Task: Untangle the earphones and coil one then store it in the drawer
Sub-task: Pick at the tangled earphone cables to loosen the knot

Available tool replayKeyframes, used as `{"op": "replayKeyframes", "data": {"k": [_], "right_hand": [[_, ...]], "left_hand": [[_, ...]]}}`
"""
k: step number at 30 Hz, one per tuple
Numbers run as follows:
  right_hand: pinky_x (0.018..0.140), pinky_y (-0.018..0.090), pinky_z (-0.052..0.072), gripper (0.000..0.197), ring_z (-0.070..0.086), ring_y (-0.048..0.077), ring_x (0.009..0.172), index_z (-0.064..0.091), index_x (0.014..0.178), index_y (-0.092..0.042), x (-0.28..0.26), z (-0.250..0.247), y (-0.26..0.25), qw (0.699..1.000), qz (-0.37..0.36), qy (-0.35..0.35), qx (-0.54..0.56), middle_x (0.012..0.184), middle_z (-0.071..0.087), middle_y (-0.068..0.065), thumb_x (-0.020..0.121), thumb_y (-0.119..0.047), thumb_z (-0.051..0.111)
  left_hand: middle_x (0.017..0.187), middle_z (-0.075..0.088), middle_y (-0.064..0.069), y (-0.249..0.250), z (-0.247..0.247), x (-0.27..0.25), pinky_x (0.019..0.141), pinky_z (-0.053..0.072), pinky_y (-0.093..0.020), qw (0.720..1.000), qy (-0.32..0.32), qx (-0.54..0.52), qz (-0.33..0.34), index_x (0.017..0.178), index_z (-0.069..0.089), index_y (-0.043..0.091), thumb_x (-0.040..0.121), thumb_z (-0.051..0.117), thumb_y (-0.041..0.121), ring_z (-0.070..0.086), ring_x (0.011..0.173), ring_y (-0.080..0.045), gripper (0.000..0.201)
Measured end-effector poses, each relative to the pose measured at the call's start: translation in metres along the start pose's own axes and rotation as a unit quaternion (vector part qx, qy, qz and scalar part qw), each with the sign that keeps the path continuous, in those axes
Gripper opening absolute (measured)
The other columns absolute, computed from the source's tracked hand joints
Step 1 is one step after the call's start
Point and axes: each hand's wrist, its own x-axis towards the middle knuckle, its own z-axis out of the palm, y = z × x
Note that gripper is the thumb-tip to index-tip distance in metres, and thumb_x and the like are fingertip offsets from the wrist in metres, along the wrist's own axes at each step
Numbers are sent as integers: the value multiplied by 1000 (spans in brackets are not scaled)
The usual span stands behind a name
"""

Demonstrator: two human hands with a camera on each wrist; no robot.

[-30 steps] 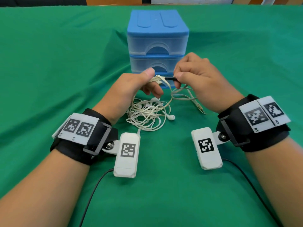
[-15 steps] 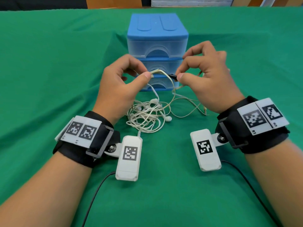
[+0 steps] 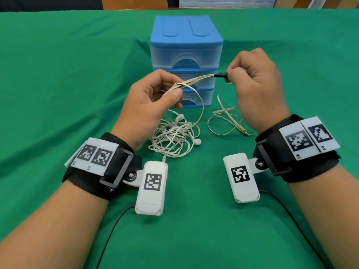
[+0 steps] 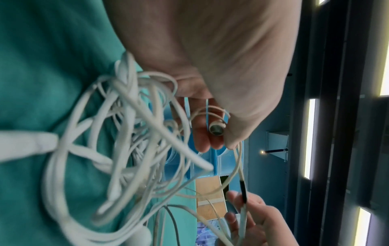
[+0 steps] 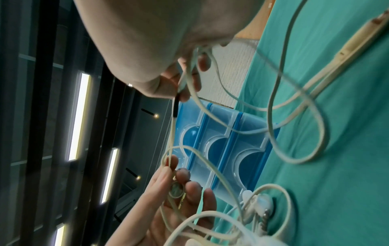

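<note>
From the head camera: both hands are up over the green table (image 3: 58, 74), with a stretch of cream earphone cable (image 3: 196, 79) drawn between them. The right hand (image 3: 256, 88) pinches the black splitter sleeve (image 3: 220, 75) between thumb and fingertip, and the left hand (image 3: 147, 105) pinches the doubled strands beside it. That stretch runs left to right, rising slightly toward the right hand. Below the left hand, on the cloth, sits the white tangle (image 3: 174, 138). The cream cable's tail and its plug (image 3: 242, 131) loop under the right wrist. The blue drawer unit (image 3: 186, 59) stands just behind, all drawers closed.

Left wrist view: an earbud (image 4: 216, 129) is tucked against the left hand's curled fingers, and the knot of white cords (image 4: 118, 149) hangs close by, blurred. The black sleeve (image 4: 243, 191) points away toward the right hand's grip.

Right wrist view: fingers are clamped on the sleeve (image 5: 176, 104), and the strands run straight on to the left hand's grip.

I'd judge that the next pull goes along that line, with the hands parting sideways; the left hand is nearer the knot.
</note>
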Motion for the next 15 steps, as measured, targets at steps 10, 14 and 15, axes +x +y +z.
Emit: {"op": "replayKeyframes", "data": {"k": [10, 14, 15], "right_hand": [[83, 30, 49, 23, 60, 13, 89, 74, 100, -23, -7, -1, -5, 990, -83, -112, 37, 96, 72, -6, 82, -19, 60], [66, 14, 39, 12, 58, 7, 68, 74, 94, -13, -12, 6, -6, 974, -101, -198, 39, 73, 68, -2, 89, -15, 64], [61, 17, 37, 11, 52, 9, 61, 73, 89, -12, -11, 6, -4, 975, -95, -196, 47, 66, 63, -2, 91, -17, 63]], "left_hand": [[83, 70, -3, -2, 3, -1, 72, 57, -30, 999, -10, -48, -13, 94, 64, 5, 91, 64, -5, 69, 79, -16, 10], [83, 70, -5, -1, 3, -1, 73, 58, -31, 998, -20, -61, -19, 93, 62, 7, 91, 65, -6, 69, 79, -17, 13], [80, 70, -3, -1, 2, -1, 73, 58, -31, 998, -19, -64, -23, 92, 61, 7, 91, 65, -6, 68, 76, -16, 13]]}}
